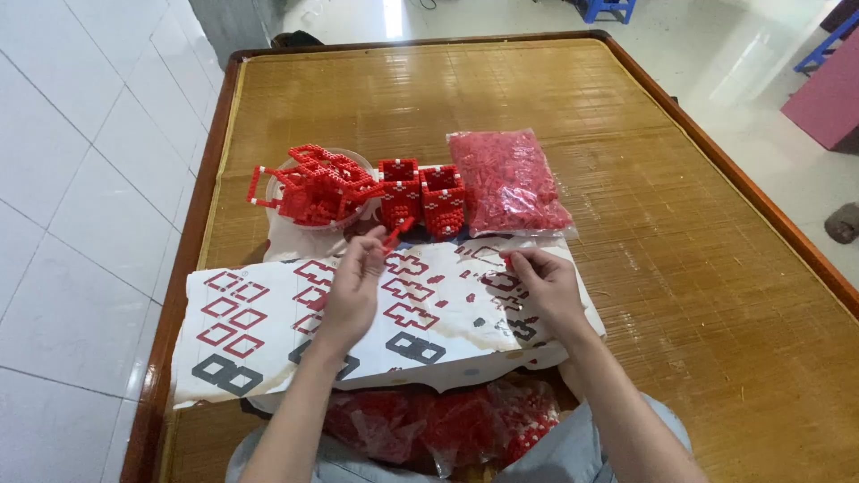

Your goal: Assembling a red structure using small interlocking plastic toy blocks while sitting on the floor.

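Red brick models (358, 183) and red bagged pieces (506, 182); white sheet (268, 331) patterned red and black

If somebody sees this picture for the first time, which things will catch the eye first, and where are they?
First comes the red: a tangle of red brick frames in a clear bowl at the far left, two small red brick boxes beside it, and a clear bag of red bricks to their right. Nearer, a white sheet with red and black shapes covers the bamboo mat; above it the left hand pinches a red strip and the right hand pinches a tiny red piece.
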